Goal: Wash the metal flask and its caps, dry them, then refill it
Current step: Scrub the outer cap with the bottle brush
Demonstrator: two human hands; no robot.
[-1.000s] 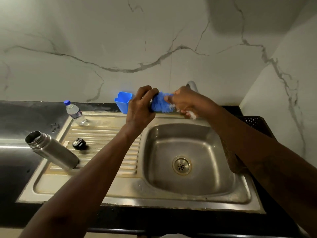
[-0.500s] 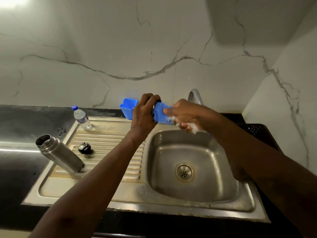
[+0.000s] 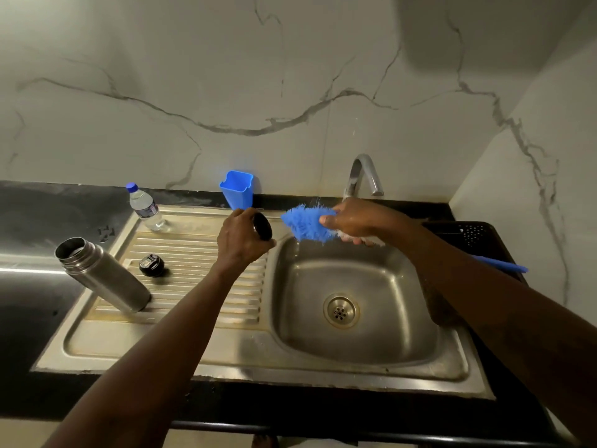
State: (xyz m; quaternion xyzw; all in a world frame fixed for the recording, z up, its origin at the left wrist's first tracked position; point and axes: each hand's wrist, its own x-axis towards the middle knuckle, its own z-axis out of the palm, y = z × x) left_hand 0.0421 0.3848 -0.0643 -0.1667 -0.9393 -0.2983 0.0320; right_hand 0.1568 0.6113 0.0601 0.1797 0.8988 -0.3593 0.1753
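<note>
Head view:
- Both forearms reach forward from the lower edge, over the front of the steel sink.
- The left hand is raised above the ridge between drainboard and basin, fingers curled round a dark round cap. The cap's open side faces right.
- The right hand is held over the back of the basin, just below the tap. It is clamped on a blue brush close behind the bristles.
- The bristle head points left toward the cap. The two are near each other but apart. The brush handle runs back beneath the right forearm and shows again at the right.
- The metal flask stands uncapped at the left edge of the drainboard, well apart from both hands. In this view it leans left.
- A second cap, black, lies on the drainboard ribs just right of the flask.
- A plastic water bottle stands at the back left corner of the drainboard.
- A blue holder stands against the wall, behind the left hand.
- The surround is a dark surface.
</note>
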